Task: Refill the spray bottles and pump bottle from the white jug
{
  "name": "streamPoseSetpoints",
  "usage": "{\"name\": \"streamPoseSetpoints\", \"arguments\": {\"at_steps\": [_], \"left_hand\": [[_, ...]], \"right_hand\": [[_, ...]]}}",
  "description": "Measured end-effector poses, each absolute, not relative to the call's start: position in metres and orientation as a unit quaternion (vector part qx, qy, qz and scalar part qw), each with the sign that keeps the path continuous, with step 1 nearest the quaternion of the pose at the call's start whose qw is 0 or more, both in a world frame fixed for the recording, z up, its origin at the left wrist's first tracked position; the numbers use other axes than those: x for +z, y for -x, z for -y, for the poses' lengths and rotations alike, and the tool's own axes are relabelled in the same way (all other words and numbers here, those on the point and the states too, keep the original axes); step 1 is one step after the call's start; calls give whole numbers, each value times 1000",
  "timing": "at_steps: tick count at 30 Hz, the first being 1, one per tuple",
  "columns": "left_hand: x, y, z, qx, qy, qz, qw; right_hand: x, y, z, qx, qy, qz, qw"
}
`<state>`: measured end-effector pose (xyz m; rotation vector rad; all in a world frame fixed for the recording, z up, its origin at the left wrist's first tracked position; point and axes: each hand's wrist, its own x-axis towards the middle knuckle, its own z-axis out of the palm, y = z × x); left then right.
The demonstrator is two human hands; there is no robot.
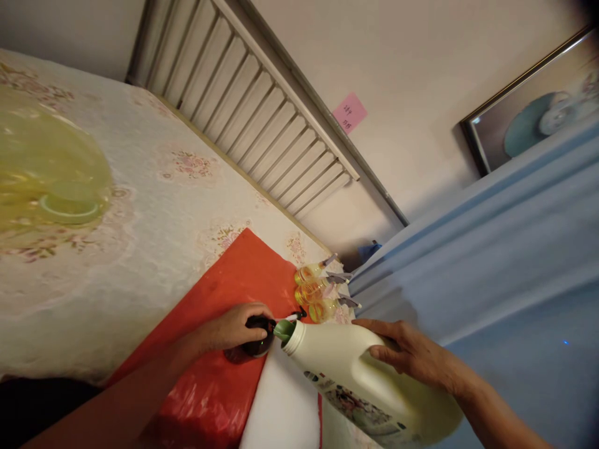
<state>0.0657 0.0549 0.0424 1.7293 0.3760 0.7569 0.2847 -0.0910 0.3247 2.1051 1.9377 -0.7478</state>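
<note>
My left hand [236, 325] is closed around a small dark bottle [256, 342] standing on the red sheet [234, 280]. My right hand [414, 354] grips a large cream jug [337, 349], tipped over with its mouth facing the bottle. A green spout [283, 330] in the jug's mouth reaches the top of the dark bottle; whether liquid is flowing cannot be seen. Just beyond lies a black pump top [297, 315], partly hidden. Three clear bottles [311, 291] of yellow liquid with grey trigger tops stand past it.
A white block or sheet [285, 399] lies under the jug, beside the red sheet. At left, a big transparent yellow container [56, 162] rests on the flowered tablecloth [154, 249]. A metal railing [262, 106] runs along the wall behind. Blue curtain [491, 268] hangs at right.
</note>
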Motion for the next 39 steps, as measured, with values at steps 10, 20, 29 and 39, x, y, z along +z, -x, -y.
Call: {"name": "streamPoseSetpoints", "arguments": {"at_steps": [10,20,29,39], "left_hand": [[44,-65,-55,322,-736,-162,573],[44,-65,-54,321,-736,-161,574],[45,-65,-55,317,-739,-166,571],[47,-63,-54,314,-738,-170,573]], "right_hand": [[326,-283,92,-246,-713,-650,97],[326,-284,91,-252,-711,-650,93],[325,-285,90,-246,-712,-650,99],[326,-284,90,-252,-708,-653,94]]}}
